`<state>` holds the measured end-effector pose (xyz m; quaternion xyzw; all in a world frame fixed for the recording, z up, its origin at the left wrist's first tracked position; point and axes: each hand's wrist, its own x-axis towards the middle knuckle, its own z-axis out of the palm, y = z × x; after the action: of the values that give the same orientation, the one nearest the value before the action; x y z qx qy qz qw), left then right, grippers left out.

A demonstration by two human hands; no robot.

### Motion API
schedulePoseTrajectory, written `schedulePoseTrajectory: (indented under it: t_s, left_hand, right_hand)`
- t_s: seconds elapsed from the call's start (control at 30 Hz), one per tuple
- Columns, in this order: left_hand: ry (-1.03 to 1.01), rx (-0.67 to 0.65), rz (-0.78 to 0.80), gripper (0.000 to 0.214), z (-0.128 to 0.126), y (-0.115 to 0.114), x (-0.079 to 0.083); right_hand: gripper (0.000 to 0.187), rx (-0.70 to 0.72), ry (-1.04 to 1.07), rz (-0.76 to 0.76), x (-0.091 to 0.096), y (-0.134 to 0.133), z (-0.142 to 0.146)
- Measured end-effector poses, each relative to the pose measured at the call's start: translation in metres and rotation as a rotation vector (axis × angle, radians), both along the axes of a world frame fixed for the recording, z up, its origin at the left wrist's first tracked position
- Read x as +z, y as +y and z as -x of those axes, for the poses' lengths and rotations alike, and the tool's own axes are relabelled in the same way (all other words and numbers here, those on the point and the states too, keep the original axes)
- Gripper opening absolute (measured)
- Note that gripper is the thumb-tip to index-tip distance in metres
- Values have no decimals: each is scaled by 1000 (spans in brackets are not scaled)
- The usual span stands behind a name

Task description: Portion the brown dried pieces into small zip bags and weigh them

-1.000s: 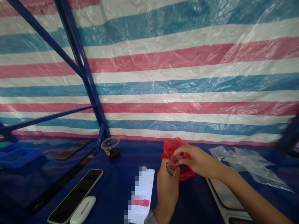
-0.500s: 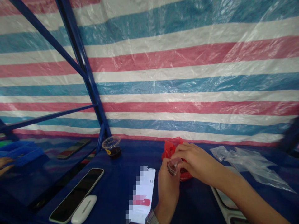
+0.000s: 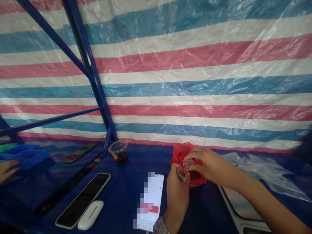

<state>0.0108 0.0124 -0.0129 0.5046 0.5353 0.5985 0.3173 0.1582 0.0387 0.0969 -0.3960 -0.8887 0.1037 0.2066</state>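
Observation:
My left hand (image 3: 177, 191) rises from the bottom edge with a watch on its wrist, fingers closed round a small clear plastic cup (image 3: 181, 173). My right hand (image 3: 209, 165) comes in from the right and pinches another small clear piece (image 3: 188, 163) just above that cup. Right behind both hands sits a red plastic bag (image 3: 181, 153) with dark bits inside, on the blue table (image 3: 124, 191).
A lidded clear cup of dark liquid (image 3: 118, 151) stands by the blue post. A phone (image 3: 84, 199), a white case (image 3: 90, 214) and a lit phone (image 3: 151, 201) lie at front. Clear bags (image 3: 265, 175) lie right. Another person's hand (image 3: 7, 169) rests near blue trays at left.
The view shifted slightly right. My hands stayed together over the red bag, the right fingers re-pinching the clear piece. Another person's hand has come in at the far left.

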Motion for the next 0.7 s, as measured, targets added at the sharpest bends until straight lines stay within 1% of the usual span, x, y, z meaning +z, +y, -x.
schedulePoseTrajectory:
  t_s: [0.07, 0.13, 0.2, 0.27, 0.33, 0.4, 0.47, 0.53, 0.6, 0.7]
  left_hand:
    - [-2, 37, -2, 20, 1, 0, 0]
    - [-12, 70, -13, 21, 2, 1, 1]
    - [-26, 92, -29, 20, 3, 0, 3]
    - [-37, 102, -43, 19, 2, -2, 6]
    - [-47, 118, -64, 22, 2, -5, 10]
    - [-42, 149, -107, 29, 1, -9, 12]
    - [-22, 191, -166, 39, -1, -12, 14]
    - [-23, 205, -212, 48, -3, -14, 14]
    - [-39, 176, -228, 53, -5, -15, 13]
    - [-57, 29, -202, 55, -8, -19, 13]
  right_hand:
    - [18, -99, -34, 15, -4, 3, -4]
    - [17, -170, -90, 40, -12, 6, -6]
    - [17, -181, -139, 70, -19, 8, -8]
    - [21, -158, -140, 85, -24, 8, -7]
    - [23, -128, -83, 76, -23, 5, -5]
    - [19, -91, 36, 86, -19, -3, 0]
    - [14, -42, 173, 162, -14, -15, 6]
    - [8, -20, 283, 236, -15, -29, 11]
    - [5, -40, 355, 236, -20, -41, 14]
    - [12, -96, 417, 178, -29, -50, 9]
